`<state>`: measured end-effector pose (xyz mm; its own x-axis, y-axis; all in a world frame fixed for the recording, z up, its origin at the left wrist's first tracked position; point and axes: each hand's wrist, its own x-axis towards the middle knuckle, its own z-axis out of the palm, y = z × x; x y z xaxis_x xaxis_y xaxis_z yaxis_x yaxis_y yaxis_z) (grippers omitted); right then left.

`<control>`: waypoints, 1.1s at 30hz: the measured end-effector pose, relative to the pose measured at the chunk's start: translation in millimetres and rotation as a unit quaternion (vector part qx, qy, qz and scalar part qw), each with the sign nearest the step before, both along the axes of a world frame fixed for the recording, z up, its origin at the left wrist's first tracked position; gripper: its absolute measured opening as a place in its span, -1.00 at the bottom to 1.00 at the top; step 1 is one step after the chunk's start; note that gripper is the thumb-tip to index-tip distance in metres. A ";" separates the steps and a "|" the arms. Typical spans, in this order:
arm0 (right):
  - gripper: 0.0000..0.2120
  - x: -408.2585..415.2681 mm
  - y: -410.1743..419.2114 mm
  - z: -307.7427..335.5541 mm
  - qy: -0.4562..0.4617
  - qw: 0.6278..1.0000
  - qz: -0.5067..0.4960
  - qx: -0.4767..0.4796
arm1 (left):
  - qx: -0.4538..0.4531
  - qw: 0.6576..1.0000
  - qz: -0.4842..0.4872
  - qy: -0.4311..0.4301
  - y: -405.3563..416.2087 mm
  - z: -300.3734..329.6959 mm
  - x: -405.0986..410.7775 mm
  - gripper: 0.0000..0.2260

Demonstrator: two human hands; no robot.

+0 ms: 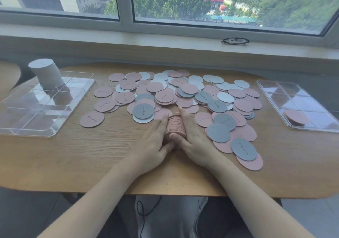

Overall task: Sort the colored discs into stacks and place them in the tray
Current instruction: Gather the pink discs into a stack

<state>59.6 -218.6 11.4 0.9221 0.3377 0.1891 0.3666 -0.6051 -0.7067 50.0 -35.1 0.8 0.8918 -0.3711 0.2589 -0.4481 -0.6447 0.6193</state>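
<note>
A stack of pink discs (pixel 175 126) stands on the wooden table between my two hands. My left hand (pixel 154 146) presses its left side with straight fingers, thumb at the near edge. My right hand (pixel 194 138) presses the right side the same way. Behind and to the right lies a loose spread of pink, grey and white discs (pixel 183 91). A clear tray (pixel 44 100) at the left holds a tall white stack (pixel 46 74). A second clear tray (pixel 300 102) at the right holds a short pink stack (pixel 295 117).
A lone pink disc (pixel 91 119) lies left of the pile. Several grey and pink discs (pixel 242 149) overlap close to my right wrist. A pair of glasses (pixel 235 41) rests on the window sill beyond the table. The table's front edge runs just below my forearms.
</note>
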 end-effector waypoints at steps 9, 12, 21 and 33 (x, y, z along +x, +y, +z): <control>-0.31 17.6 -18.6 6.7 -0.036 0.996 -0.041 0.065 | -0.118 0.990 0.030 0.067 4.9 6.1 1.7 -0.37; -0.52 33.8 -37.0 10.8 -0.138 0.959 -0.188 -0.160 | -0.131 0.987 0.022 0.085 5.6 7.8 2.8 -0.38; -0.73 40.8 -49.9 4.6 -0.165 0.878 -0.200 -0.402 | -0.167 0.978 0.022 0.120 4.7 10.7 1.5 -0.42; -0.82 36.2 -14.9 26.4 -0.038 0.986 -0.088 0.137 | -0.185 0.977 0.042 0.096 6.1 6.2 5.3 -0.44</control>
